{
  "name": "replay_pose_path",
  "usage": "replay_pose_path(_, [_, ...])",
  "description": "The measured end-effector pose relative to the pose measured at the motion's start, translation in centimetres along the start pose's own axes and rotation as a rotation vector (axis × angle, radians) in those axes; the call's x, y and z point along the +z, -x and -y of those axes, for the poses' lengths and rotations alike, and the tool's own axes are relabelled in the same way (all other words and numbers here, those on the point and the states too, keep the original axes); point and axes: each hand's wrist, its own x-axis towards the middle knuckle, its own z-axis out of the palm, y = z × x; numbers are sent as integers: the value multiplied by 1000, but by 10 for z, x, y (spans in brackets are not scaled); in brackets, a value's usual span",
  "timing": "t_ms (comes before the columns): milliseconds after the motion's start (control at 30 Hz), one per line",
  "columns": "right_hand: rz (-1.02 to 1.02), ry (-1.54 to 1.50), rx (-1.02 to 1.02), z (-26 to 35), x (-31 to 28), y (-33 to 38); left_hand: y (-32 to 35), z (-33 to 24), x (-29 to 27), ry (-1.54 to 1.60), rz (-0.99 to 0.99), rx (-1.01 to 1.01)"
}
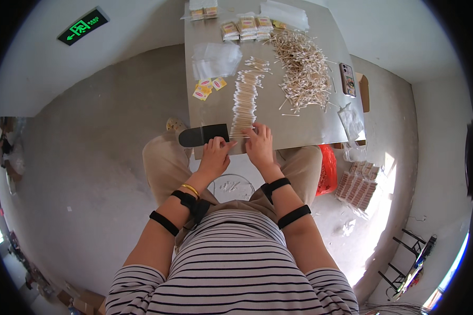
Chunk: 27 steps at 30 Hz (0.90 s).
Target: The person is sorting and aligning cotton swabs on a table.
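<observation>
A long row of cotton swabs (245, 100) lies side by side down the metal table (210, 113), reaching almost to its near edge. At the near end, my right hand (260, 144) has its fingers stretched out, their tips touching the last swabs. Just left of it, my left hand (214, 160) rests at the table edge with fingers apart and the thumb toward the row. Its fingertips lie by a flat black piece with a rounded end (202, 135), which sticks out past the table's left edge. Neither hand visibly lifts anything.
A large heap of loose swabs (305, 73) covers the table's right half. Clear plastic bags (215, 60), yellow cards (202, 91), filled packs (246, 26) and a phone (347, 80) lie around. Stacked packs (360, 186) and a red bag (327, 170) sit below, right.
</observation>
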Motion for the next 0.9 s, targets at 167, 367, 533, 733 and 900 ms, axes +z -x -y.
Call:
replay_pose_path(167, [2, -10, 37, -6, -9, 0, 1, 1, 0, -25, 5, -6])
replay_pose_path(367, [42, -6, 38, -9, -10, 4, 0, 1, 1, -38, 11, 0])
replay_pose_path(533, [28, -2, 13, -7, -5, 4, -1, 1, 3, -55, 10, -1])
replay_pose_path(733, [53, -16, 8, -5, -5, 3, -1, 0, 1, -77, 25, -11])
replay_pose_path(900, [23, 4, -11, -3, -2, 0, -1, 1, 1, -81, 28, -11])
